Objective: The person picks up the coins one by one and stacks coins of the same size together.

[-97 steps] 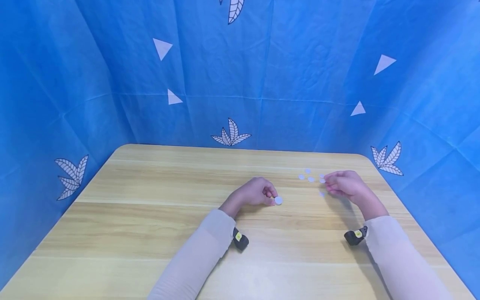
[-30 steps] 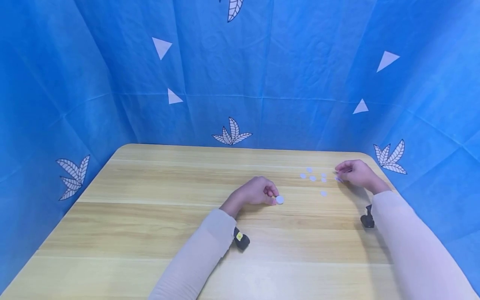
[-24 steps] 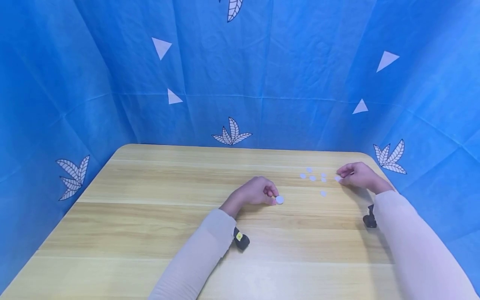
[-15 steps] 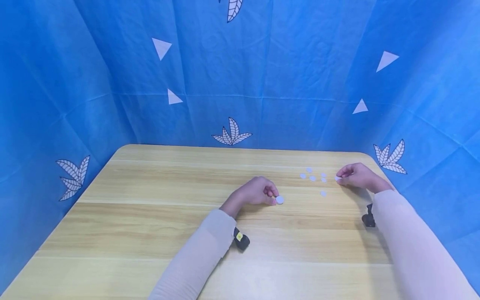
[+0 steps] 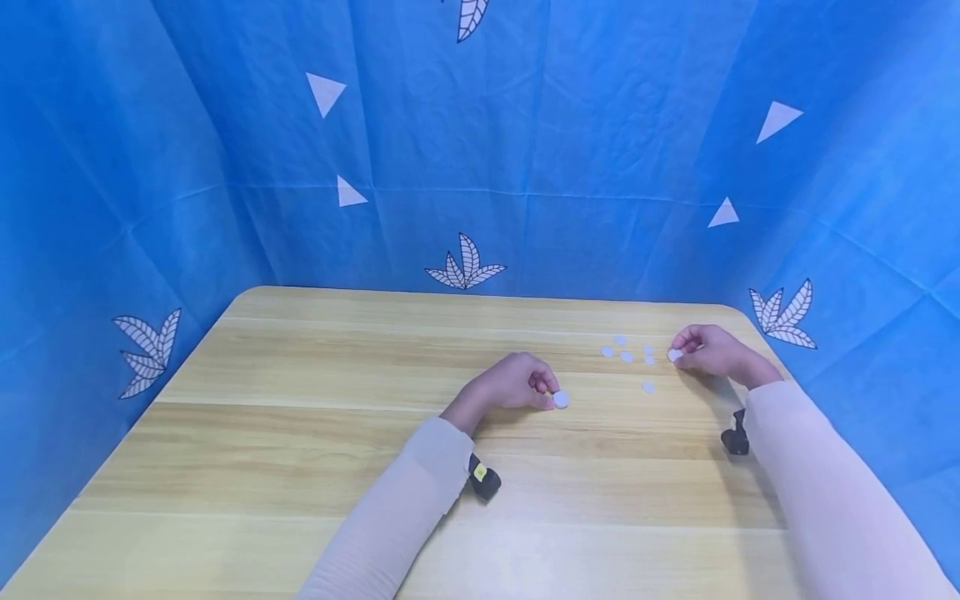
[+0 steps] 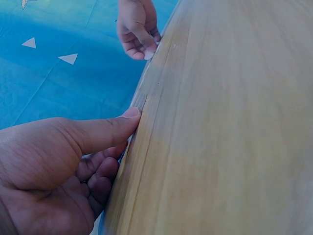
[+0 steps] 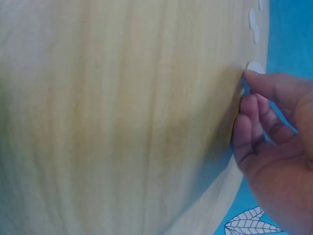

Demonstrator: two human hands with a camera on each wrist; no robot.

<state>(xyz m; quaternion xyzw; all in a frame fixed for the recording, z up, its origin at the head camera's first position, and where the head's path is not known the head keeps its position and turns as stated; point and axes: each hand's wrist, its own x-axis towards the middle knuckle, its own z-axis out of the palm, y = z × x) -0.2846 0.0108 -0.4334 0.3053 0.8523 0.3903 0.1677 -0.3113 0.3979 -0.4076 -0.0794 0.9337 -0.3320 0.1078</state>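
My left hand point(image 5: 517, 383) pinches a round white disc point(image 5: 561, 400) by its edge, close above the table; in the left wrist view it looks like a small stack of thin discs point(image 6: 140, 101) beneath the thumb. Farther right, my right hand point(image 5: 708, 350) pinches another white disc point(image 5: 675, 355) between thumb and fingers. The right wrist view shows that disc point(image 7: 255, 67) at the thumb tip. Between the hands several loose white discs point(image 5: 627, 357) lie flat on the wood. One disc point(image 5: 648, 387) lies nearer to me than the others.
The light wooden table point(image 5: 315, 467) has rounded far corners. A blue curtain point(image 5: 600, 150) with white triangles and leaf prints hangs behind it and at both sides. A small black camera is strapped at each wrist.
My right hand has moved right, away from the loose discs. A disc low under its fingers a second ago is now pinched and tipped up. The left hand stays in place.
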